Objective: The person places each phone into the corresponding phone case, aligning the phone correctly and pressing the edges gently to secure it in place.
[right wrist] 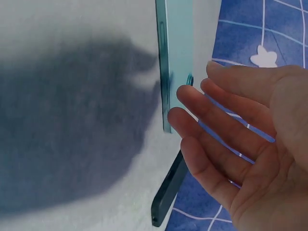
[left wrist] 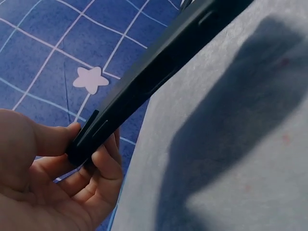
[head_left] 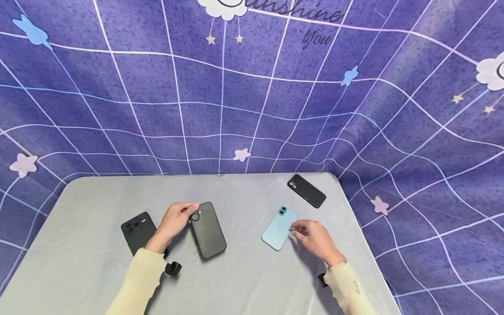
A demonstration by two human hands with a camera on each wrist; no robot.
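Note:
My left hand [head_left: 178, 221] pinches a dark grey phone [head_left: 208, 232] by its top end, beside the round camera. In the left wrist view the thumb and fingers lie on opposite faces of this phone [left wrist: 154, 72], which is tilted over the table with its shadow beneath. My right hand [head_left: 315, 239] hovers at the right edge of a light blue phone [head_left: 278, 229], which lies back up. Its fingers are loosely bent with nothing between them in the right wrist view, where the blue phone [right wrist: 178, 48] stands just past the fingertips.
A black phone [head_left: 138, 232] with a square camera block lies at the left, partly hidden under the left forearm. Near the back right corner lies a black phone case [head_left: 307, 191]. The grey-covered table [head_left: 244, 284] meets a purple patterned curtain [head_left: 252, 109] behind and at the sides.

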